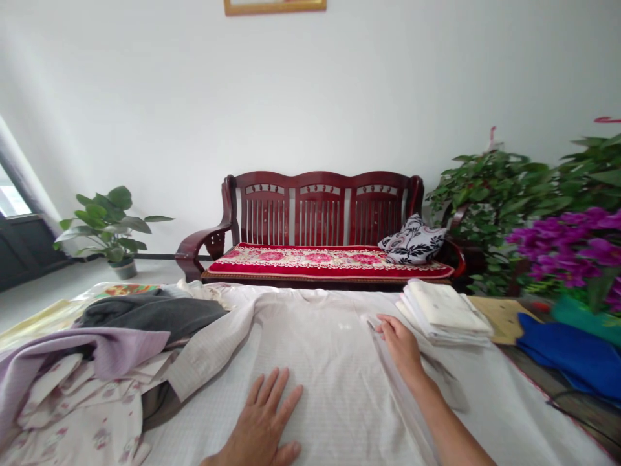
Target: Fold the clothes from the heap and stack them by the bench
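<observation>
A pale long-sleeved shirt lies spread over the white cloth in front of me, its collar at the far side. Its left sleeve stretches out toward a heap of clothes. My left hand rests flat on the lower left of the shirt, fingers spread. My right hand pinches the shirt's fabric at its right side, near the shoulder, where the edge is folded up. The right sleeve lies partly hidden beneath my right forearm.
On the left are rumpled clothes: a dark grey garment, a lilac one and a printed one. Folded white clothes sit at the right, near blue cloth and purple flowers. A wooden bench stands beyond.
</observation>
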`<state>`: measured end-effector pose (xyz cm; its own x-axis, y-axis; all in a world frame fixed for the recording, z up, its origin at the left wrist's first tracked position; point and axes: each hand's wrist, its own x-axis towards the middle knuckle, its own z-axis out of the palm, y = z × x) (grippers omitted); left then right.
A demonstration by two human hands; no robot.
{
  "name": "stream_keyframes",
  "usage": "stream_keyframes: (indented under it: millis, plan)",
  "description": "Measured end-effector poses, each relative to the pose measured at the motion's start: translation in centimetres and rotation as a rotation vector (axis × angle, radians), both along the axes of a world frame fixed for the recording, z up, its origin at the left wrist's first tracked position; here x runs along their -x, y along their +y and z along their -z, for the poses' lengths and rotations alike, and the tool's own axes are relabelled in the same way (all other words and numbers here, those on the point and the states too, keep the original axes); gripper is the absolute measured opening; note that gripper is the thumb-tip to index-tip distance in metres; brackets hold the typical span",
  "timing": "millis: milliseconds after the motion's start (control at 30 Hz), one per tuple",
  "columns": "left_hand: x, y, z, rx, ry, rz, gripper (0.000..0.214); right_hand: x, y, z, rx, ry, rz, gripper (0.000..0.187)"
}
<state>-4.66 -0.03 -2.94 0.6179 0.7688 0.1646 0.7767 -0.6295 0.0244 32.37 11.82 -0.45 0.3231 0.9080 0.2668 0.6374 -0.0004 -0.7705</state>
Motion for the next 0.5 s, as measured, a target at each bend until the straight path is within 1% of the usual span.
stream_keyframes:
  millis: [67, 133, 200, 267, 367, 433, 500]
  plan:
    - [0.0, 0.1, 0.2, 0.0, 0.01, -0.008, 0.079, 0.7, 1.3, -1.5, 0.017, -0.182, -0.015, 0.042]
    - [0.0, 0.2, 0.5, 0.001, 0.025, -0.022, 0.083, 1.4, 3.2, -2.7, 0.029, -0.365, -0.038, 0.04]
    - [0.2, 0.5, 1.1, -0.023, 0.03, -0.02, 0.084, 2.1, 5.5, -3.5, 0.053, -0.432, -0.06, 0.04]
    - [0.5, 0.8, 1.7, -0.1, 0.018, 0.013, 0.082, 2.7, 7.7, -3.9, 0.117, -0.432, -0.067, 0.04]
    - [0.9, 1.5, 2.9, -0.268, 0.014, 0.07, 0.079, 3.2, 10.5, -3.8, 0.251, -0.405, -0.057, 0.041]
    - [1.1, 1.9, 3.5, -0.353, 0.018, 0.076, 0.075, 3.4, 11.9, -3.7, 0.321, -0.371, -0.063, 0.038]
    - [1.0, 2.2, 4.0, -0.404, 0.022, 0.067, 0.071, 3.6, 12.7, -3.7, 0.341, -0.331, -0.1, 0.035]
